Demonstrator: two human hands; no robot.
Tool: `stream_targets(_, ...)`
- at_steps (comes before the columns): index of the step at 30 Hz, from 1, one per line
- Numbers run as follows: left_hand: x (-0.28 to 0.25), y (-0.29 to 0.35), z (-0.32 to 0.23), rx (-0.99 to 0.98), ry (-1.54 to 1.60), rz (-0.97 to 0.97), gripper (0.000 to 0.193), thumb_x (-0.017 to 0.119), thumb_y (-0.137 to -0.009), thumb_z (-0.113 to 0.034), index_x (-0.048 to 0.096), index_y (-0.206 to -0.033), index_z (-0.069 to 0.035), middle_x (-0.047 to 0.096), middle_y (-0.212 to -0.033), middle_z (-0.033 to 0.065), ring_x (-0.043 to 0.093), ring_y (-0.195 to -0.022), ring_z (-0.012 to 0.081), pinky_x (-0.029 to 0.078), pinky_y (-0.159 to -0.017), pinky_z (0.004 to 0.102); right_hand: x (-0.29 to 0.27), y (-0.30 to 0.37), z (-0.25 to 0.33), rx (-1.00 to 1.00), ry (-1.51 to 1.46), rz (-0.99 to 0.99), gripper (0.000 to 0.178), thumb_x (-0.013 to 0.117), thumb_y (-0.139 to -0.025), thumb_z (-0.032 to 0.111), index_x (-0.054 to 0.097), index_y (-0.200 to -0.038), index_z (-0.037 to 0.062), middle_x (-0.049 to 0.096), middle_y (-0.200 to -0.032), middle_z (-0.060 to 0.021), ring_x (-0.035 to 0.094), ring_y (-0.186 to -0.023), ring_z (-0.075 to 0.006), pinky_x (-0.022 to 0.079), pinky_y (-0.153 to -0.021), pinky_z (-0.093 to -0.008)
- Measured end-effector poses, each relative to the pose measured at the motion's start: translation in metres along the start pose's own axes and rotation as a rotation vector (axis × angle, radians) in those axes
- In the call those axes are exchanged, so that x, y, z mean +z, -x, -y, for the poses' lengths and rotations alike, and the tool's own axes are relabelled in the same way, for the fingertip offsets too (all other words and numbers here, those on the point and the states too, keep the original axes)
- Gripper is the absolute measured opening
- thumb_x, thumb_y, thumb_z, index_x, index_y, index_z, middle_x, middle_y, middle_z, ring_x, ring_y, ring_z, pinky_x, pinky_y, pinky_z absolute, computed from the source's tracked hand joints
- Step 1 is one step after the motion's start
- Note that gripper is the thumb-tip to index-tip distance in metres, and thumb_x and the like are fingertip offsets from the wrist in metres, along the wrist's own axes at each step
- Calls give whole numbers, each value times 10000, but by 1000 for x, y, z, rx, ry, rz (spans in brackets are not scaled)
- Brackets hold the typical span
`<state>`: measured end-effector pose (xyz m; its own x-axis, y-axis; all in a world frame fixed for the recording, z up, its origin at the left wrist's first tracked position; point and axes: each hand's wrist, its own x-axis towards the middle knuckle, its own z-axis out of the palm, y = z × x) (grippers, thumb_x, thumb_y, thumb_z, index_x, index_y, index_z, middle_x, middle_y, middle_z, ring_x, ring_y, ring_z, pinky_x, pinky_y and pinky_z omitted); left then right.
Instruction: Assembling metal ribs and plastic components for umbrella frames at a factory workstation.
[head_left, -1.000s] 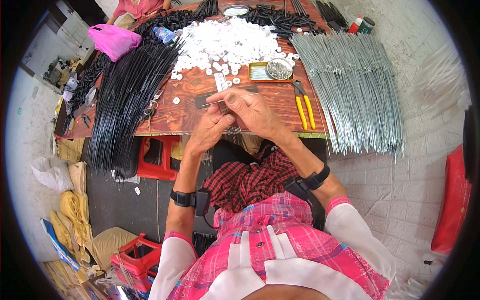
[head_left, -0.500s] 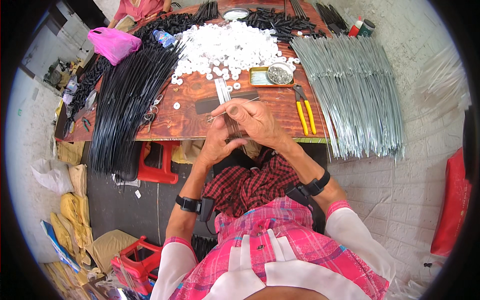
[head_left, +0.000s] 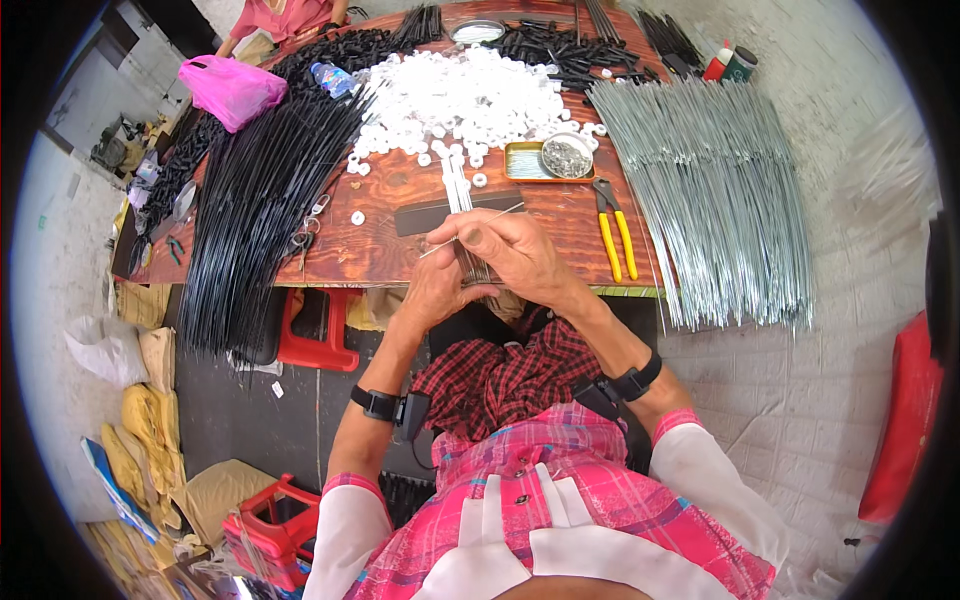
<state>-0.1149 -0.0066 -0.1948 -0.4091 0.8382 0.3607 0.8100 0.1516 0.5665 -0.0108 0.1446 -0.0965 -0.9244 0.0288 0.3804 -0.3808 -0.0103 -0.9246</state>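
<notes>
Over the table's near edge, both of my hands are close together around a small bundle of thin metal wires [head_left: 457,190], whose far ends look white. My left hand [head_left: 438,288] is closed around the bundle's lower part, thumb across the near side. My right hand [head_left: 515,260] is closed at its right, thumb and index finger pinching a single thin wire [head_left: 434,246] that lies crosswise over the bundle. The fingertips partly hide one another. Just beyond my hands is a dark flat strip [head_left: 415,218] on the wooden table [head_left: 385,250].
Small white rings [head_left: 460,100] are heaped beyond. Black rods [head_left: 250,200] overhang the edge at left; silver wires [head_left: 710,200] do at right. Yellow-handled pliers [head_left: 617,235] lie near a tin [head_left: 522,163] and a round dish [head_left: 567,158]. Scissors [head_left: 308,225] lie left. A person [head_left: 285,18] sits opposite.
The view has shifted slightly, so the table sits a little lower in the picture. My hands keep nearly the same grip on the wires.
</notes>
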Motion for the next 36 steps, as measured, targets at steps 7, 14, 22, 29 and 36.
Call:
stream_targets(7,-11,-12,-7,202,-236,-53,610,813,-759,-386,611,-1240,-71,629,-1194,156,608,-1063,401,509,-872,485,-3,-4,6,-24,-24,47,590,401,-1072,472,642,-1254,-35,698,-1138,-134,652,-1047,-177,517,-920,-315)
stream_targets(14,-8,-10,-8,80,-176,59,656,785,-769,-423,589,-1297,-86,607,-1283,125,572,-1181,376,504,-913,482,-6,-5,9,97,-170,-12,601,343,-1085,476,608,-1324,-6,701,-1105,-120,655,-979,-155,538,-833,-292)
stream_targets(22,-10,-12,-6,237,-211,-62,756,794,-760,-416,530,-1376,-67,577,-1349,144,572,-1189,398,493,-960,485,2,1,10,10,19,62,606,331,-1086,474,581,-1353,-9,700,-1134,-121,660,-1050,-196,521,-916,-340)
stream_targets(29,-4,-10,-12,33,118,-80,672,783,-811,-218,518,-1414,-83,470,-1498,132,485,-1313,397,459,-1045,486,-1,19,-22,57,344,116,363,545,-1029,293,649,-1238,14,717,-1064,-128,678,-985,-207,513,-880,-341)
stream_targets(36,-7,-21,-1,173,-133,5,709,775,-776,-197,524,-1432,-105,379,-1574,91,348,-1439,386,389,-1130,486,-6,26,-56,-109,501,65,214,598,-957,127,653,-1116,-5,695,-972,-161,674,-871,-309,524,-776,-395)
